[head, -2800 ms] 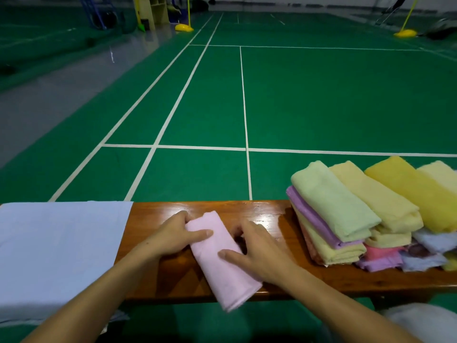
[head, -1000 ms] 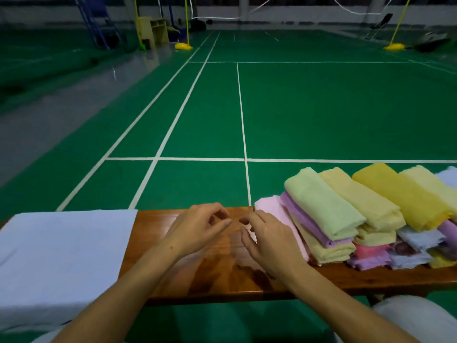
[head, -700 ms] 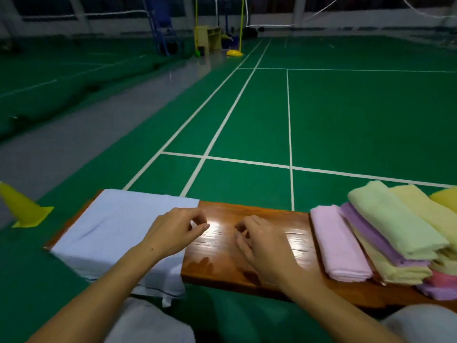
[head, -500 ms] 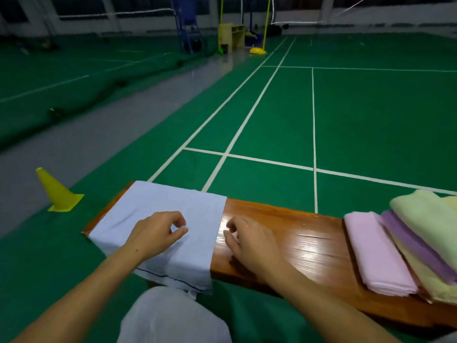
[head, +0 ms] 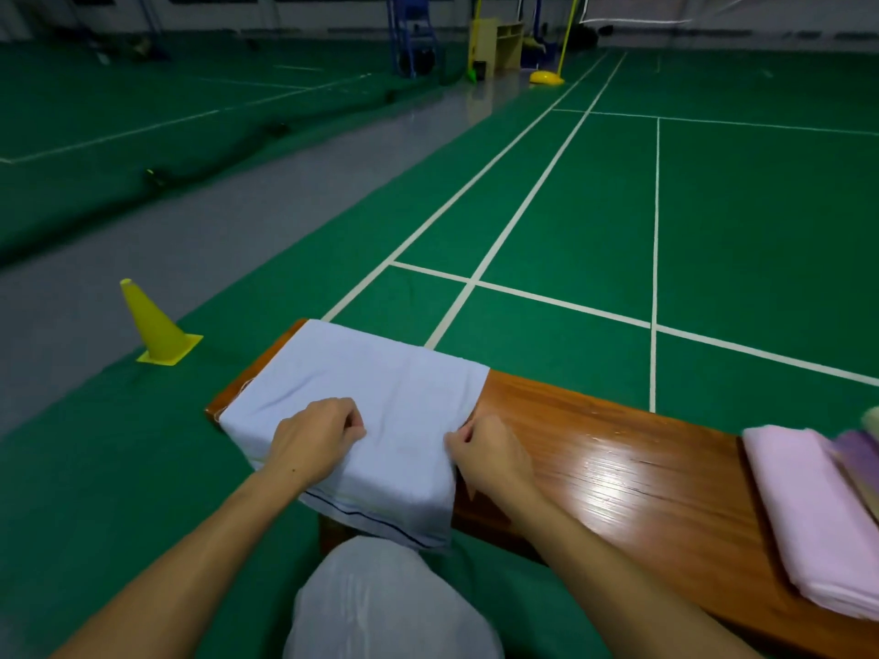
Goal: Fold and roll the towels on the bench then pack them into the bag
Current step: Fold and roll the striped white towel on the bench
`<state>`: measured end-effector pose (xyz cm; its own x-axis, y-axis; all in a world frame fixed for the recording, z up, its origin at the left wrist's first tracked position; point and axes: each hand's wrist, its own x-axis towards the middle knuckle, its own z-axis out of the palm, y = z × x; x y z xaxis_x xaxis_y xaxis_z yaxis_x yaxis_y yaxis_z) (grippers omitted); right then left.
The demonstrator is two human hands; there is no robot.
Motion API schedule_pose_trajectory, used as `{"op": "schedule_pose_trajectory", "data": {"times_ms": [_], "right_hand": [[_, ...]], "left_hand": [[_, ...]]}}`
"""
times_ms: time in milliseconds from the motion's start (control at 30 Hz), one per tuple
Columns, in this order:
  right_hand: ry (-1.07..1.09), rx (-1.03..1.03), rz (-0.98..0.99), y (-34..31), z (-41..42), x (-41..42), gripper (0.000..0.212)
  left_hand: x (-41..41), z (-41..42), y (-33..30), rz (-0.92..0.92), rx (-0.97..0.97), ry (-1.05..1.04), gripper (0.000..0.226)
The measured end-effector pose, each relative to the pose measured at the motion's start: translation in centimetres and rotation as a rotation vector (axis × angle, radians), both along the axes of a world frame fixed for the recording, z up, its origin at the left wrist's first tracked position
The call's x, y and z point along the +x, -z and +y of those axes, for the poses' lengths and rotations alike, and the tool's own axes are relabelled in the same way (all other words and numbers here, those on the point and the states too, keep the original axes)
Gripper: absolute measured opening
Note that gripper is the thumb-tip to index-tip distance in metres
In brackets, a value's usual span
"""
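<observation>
Both hands sit low in the middle of the frame on a pale blue towel (head: pixel 376 411). The left hand (head: pixel 314 437) rests on the cloth with fingers curled under; it looks to be pinching a bit of fabric, though the fingertips are hidden and I cannot tell for certain. The right hand (head: pixel 490 451) has its fingers curled at the towel's right edge, seemingly nipping the hem.

At the far left of the frame a yellow cone (head: pixel 154 325) stands on the floor. Just right of it the towel lies spread flat over the left end of the wooden bench (head: pixel 618 463), its striped near edge hanging over the front above the person's knee (head: pixel 390 606). At the right edge of the frame a folded pink towel (head: pixel 808 516) lies on the bench, with more towels blurred beyond it. No bag is in view.

The cloth appears thin, light and limp, so it should drape and wrinkle rather than hold shape. Taking it by corners or hems and smoothing it flat before each fold seems wisest; the glossy bench may let it slide.
</observation>
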<state>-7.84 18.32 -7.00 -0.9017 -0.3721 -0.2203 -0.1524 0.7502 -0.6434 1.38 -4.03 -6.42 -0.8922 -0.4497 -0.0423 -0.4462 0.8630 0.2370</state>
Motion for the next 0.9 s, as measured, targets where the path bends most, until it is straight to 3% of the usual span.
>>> {"op": "schedule_pose_trajectory", "data": {"times_ms": [67, 167, 267, 333, 633, 900], "right_hand": [[0.022, -0.259, -0.009, -0.9, 0.5, 0.1, 0.036], [0.241, -0.703, -0.040, -1.5, 0.7, 0.5, 0.025], [0.495, -0.967, -0.170, -0.4, 0.2, 0.0, 0.017], [0.618, -1.085, -0.294, 0.4, 0.4, -0.9, 0.015], [0.769, -1.247, -0.432, 1.1, 3.1, -2.5, 0.021], [0.960, -1.299, -0.257, 0.2, 7.6, -5.5, 0.009]], "left_hand": [[0.0, -0.1, -0.2, 0.059, 0.035, -0.005, 0.014], [-0.1, -0.1, -0.3, 0.201, 0.088, 0.033, 0.016], [-0.5, -0.2, 0.0, 0.214, 0.018, 0.027, 0.020], [-0.9, -0.8, 0.4, 0.156, -0.010, -0.030, 0.036], [-2.0, -3.5, 1.9, 0.015, 0.085, -0.201, 0.099], [-2.4, -3.1, 2.4, -0.148, -0.019, -0.210, 0.098]]}}
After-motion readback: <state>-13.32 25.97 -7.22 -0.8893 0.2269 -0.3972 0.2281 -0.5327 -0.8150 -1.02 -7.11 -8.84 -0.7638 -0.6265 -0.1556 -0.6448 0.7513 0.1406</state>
